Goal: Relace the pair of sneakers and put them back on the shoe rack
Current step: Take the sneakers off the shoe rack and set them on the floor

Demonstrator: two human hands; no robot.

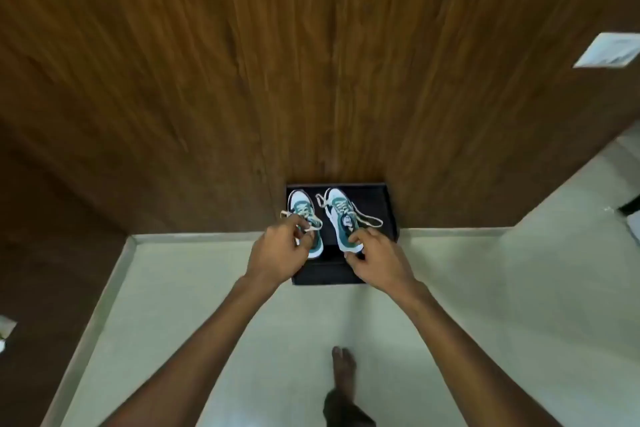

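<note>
While both teal-and-white sneakers (332,215) are sitting on the black shoe rack (381,204) against the wood panel, the left hand (277,250) is pinching a loose lace (311,224) and the right hand (374,253) is gripping the right sneaker's heel, suggesting lifting them off for relacing is coming next.

Wood-grain wall panelling (277,55) fills the far side, dark brown, wrapping round on the left. A white square plate (607,50) sits on it at far right. Pale floor (173,305) spreads near us, with a light skirting strip (194,236) along the wall's foot. A bare foot (343,369) stands on the floor, near centre.
</note>
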